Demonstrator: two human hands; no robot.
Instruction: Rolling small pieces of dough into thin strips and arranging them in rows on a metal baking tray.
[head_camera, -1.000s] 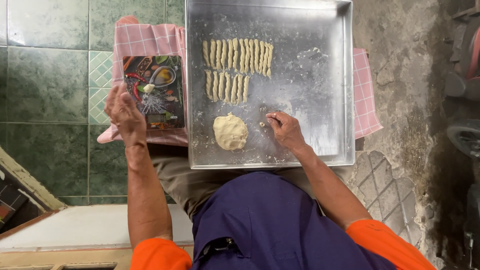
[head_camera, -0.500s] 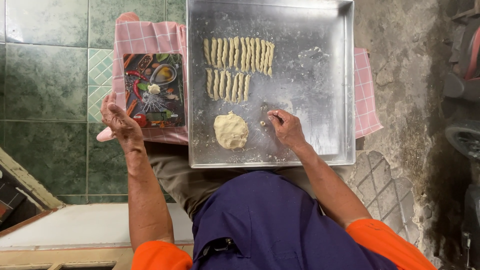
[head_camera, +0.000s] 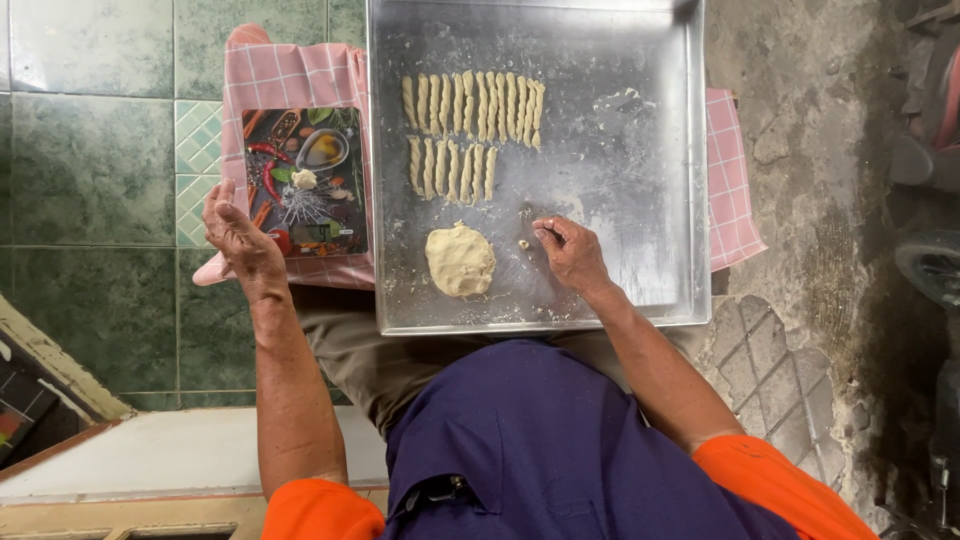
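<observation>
A: What is the right hand (head_camera: 572, 255) doing?

B: It rests on the floor of the metal tray (head_camera: 640, 200), fingers curled together, tips pinched near the thumb. Whether a bit of dough sits between them is too small to tell. A crumb (head_camera: 523, 244) lies on the tray just beside the fingertips.

A: And the left hand (head_camera: 238, 235)?

B: Off the tray, at the lower left corner of the printed board (head_camera: 305, 180). Its fingers are loosely spread and bent, touching the board's edge, holding nothing that shows.

A: Where is the dough?

B: A pale round lump (head_camera: 460, 260) lies flat on the tray, near its front edge, just left of the right hand and apart from it.

A: What lies past that?

B: Two rows of twisted dough sticks (head_camera: 470, 105), side by side, each standing lengthwise away from the person. The far row is longer; the near row (head_camera: 450, 168) is shorter and sits just above the lump. The right half of the tray is bare but for a dusting of flour.

A: What is under it all?

B: A pink checked cloth (head_camera: 290, 75) lies beneath board and tray, showing again at the tray's right side. Green tiles (head_camera: 90, 170) cover the floor on the left; rough concrete (head_camera: 820, 150) on the right. The person wears purple with orange sleeves.
</observation>
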